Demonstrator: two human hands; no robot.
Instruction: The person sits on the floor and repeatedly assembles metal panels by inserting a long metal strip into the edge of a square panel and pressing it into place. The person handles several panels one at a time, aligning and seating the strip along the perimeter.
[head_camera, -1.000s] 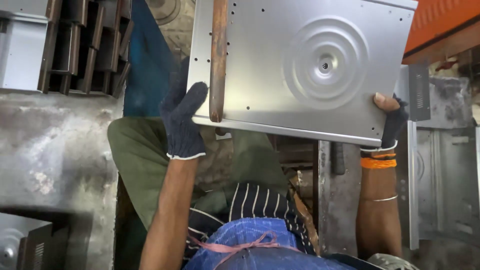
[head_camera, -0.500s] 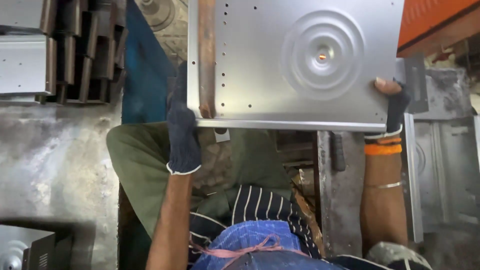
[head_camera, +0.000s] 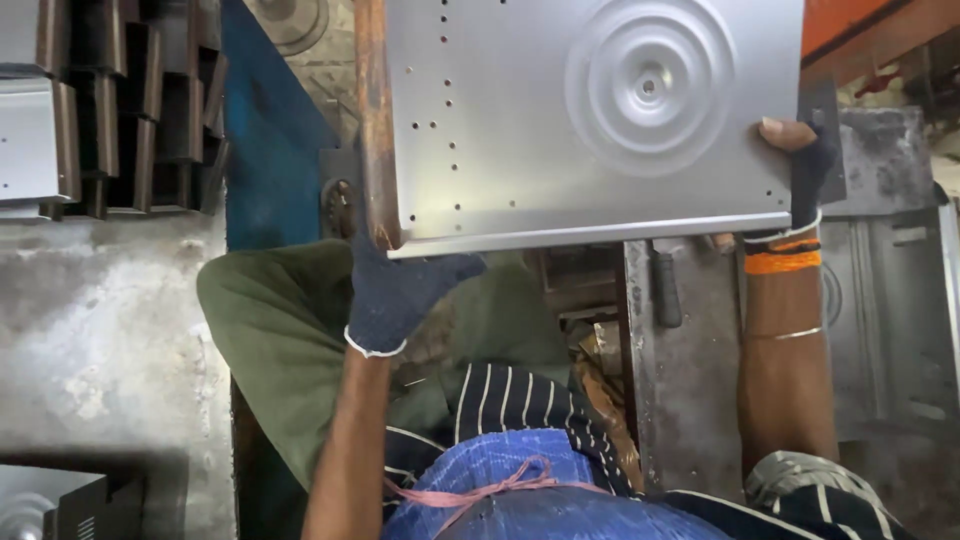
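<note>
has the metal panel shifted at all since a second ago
Yes. The metal panel has swung from tilted to square and slid left toward the blue machine frame, gripped by the left hand and right hand.

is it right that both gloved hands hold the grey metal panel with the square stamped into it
Not quite: the head view shows concentric circles stamped into the grey metal panel, not a square. The rest holds: the gloved left hand grips its near left corner and the gloved right hand its right edge.

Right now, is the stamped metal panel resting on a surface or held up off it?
Held up. The metal panel is gripped at its near edge by the gloved left hand and right hand; whether its far edge rests on anything is out of frame.
</note>
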